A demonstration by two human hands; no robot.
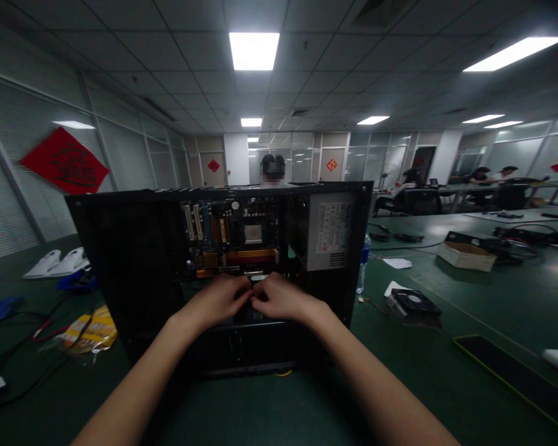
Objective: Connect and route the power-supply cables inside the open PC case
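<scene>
In front of me an open black computer case stands on the green table, its inside facing me. A motherboard with a square processor is mounted in it, and a grey power supply fills the upper right corner. My left hand and my right hand reach into the case, just below the orange and yellow memory slots. Fingers of both hands are closed and meet at the fingertips. What lies between them is hidden and blurred.
A water bottle, a CPU cooler fan, a cardboard box and a black mat-like strip lie to the right. On the left are cables and a yellow plastic packet. A person's head shows behind the case.
</scene>
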